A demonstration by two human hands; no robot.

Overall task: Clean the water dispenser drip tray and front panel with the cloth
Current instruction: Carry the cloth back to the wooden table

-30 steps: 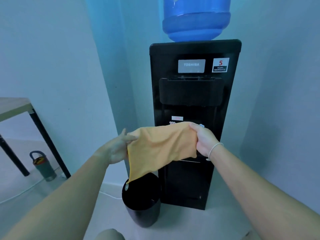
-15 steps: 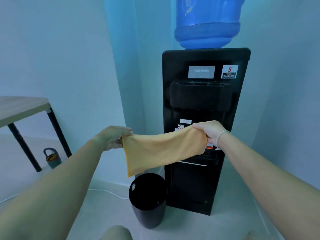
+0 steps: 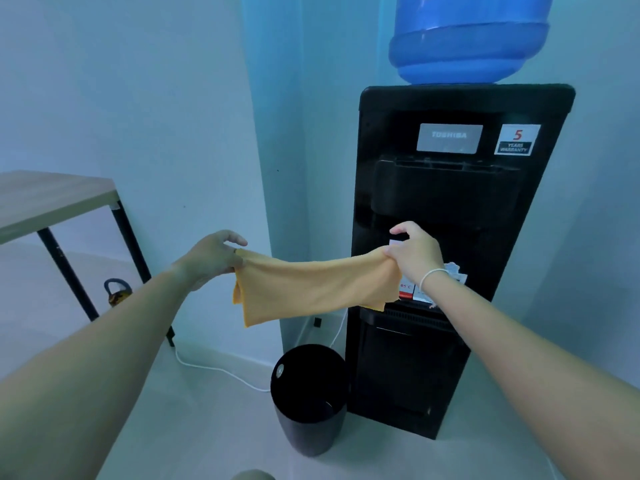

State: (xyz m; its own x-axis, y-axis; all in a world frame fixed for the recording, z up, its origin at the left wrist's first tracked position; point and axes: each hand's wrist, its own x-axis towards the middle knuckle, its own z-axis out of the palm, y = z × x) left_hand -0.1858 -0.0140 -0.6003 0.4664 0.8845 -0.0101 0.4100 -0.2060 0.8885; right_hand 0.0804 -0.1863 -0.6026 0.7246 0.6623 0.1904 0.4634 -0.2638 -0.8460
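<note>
Cloth stretched crosswise, right end already at the dispenser front.

Head view: the orange cloth (image 3: 313, 289) hangs taut between both hands, long axis running 9 to 3 o'clock. The left hand (image 3: 211, 259) pinches its 9 o'clock corner, well clear of the water dispenser (image 3: 446, 209); the right hand (image 3: 414, 254) is closed on the 3 o'clock corner, just before the front panel (image 3: 443, 188). The drip tray (image 3: 412, 315) lies at 6 o'clock beneath that hand, so the right hand is probably nearer for wiping.
</note>
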